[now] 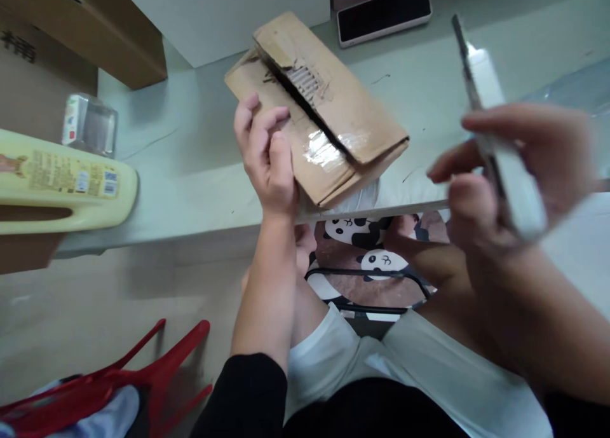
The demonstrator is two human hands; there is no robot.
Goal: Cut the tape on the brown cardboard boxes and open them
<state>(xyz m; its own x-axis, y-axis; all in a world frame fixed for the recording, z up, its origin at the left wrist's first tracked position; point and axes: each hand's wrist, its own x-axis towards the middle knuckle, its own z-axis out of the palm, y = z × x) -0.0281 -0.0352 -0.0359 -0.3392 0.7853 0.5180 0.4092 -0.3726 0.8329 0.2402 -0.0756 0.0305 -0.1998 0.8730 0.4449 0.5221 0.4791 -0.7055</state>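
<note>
We have the cardboard box [355, 104] at the table's near edge, our left hand [267, 155] gripping its eight o'clock side, curled fingers covering part of it. At three o'clock, apart from it, our blurred right hand [519, 171] closes round a utility knife [490, 88], blade toward eleven. A black-faced device [385, 13] lies at one, a clear container [98, 125] at nine, a yellow bottle [90, 203] just below that. The cardboard box's long axis runs from ten to four. The table [190, 177] is pale; a panda-print mat [328, 253] shows at six, red furniture [162, 374] at seven.
</note>
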